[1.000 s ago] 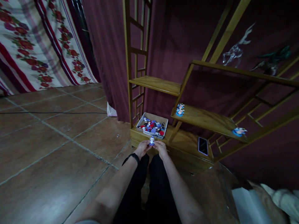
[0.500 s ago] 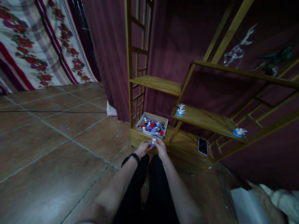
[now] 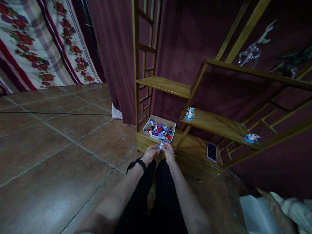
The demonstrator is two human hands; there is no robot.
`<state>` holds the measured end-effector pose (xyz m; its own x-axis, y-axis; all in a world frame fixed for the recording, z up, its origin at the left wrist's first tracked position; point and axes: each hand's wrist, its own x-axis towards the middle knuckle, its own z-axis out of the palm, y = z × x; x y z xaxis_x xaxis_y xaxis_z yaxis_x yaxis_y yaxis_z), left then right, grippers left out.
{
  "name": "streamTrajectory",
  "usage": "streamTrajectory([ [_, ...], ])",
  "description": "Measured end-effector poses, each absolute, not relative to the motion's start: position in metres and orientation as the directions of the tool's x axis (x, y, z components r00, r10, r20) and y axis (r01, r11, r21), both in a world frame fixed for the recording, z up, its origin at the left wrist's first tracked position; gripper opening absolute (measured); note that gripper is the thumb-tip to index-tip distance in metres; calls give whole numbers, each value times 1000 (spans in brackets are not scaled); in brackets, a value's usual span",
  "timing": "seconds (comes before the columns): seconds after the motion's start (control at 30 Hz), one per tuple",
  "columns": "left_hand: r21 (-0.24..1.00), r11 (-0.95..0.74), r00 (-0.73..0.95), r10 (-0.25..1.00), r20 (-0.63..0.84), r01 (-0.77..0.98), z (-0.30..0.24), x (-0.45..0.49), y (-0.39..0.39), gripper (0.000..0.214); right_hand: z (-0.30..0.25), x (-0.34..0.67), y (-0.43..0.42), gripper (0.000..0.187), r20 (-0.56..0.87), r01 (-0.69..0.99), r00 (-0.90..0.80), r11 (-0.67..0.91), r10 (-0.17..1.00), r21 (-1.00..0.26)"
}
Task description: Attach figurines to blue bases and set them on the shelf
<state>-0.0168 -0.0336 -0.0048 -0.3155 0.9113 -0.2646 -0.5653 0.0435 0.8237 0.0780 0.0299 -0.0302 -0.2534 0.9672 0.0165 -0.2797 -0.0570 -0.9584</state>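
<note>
Between my two hands is a small white and purple figurine (image 3: 161,145), held just in front of the box. My left hand (image 3: 151,154) has its fingers closed on the figurine's left side and base. My right hand (image 3: 168,151) pinches it from the other side. Right behind them, a shallow cardboard box (image 3: 146,127) sits on the bottom board of the wooden shelf, filled with several small red, purple, white and black figurines (image 3: 159,130). My fingers hide part of the held figurine.
Blue-based figurines (image 3: 189,113) stand at the left end of the middle shelf (image 3: 214,125), and another blue-based figurine (image 3: 252,138) at its right end. A phone or tablet (image 3: 212,152) lies on the bottom board. Glass animal (image 3: 253,52) above; black cable (image 3: 56,113) on the tiled floor.
The held figurine has tilted over slightly between my fingers and both hands have shifted a little. The view has moved slightly; the box and shelf figurines stay in place.
</note>
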Motion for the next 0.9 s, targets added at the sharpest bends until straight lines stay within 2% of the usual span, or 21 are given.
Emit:
streamTrajectory([
  [0.37, 829, -10, -414, 870, -269, -559, -7, -12, -35, 28, -25, 73, 24, 31, 51, -286, -231, -17, 972, -958],
  [0.7, 778, 24, -378, 865, -331, -628, 1, -20, -37, 14, -22, 73, 25, 39, -50, -313, -336, -162, 940, -936],
  [0.9, 762, 35, -398, 837, -376, -647, -1, -22, -33, 9, -16, 73, 21, 31, -76, -324, -337, -191, 939, -926],
])
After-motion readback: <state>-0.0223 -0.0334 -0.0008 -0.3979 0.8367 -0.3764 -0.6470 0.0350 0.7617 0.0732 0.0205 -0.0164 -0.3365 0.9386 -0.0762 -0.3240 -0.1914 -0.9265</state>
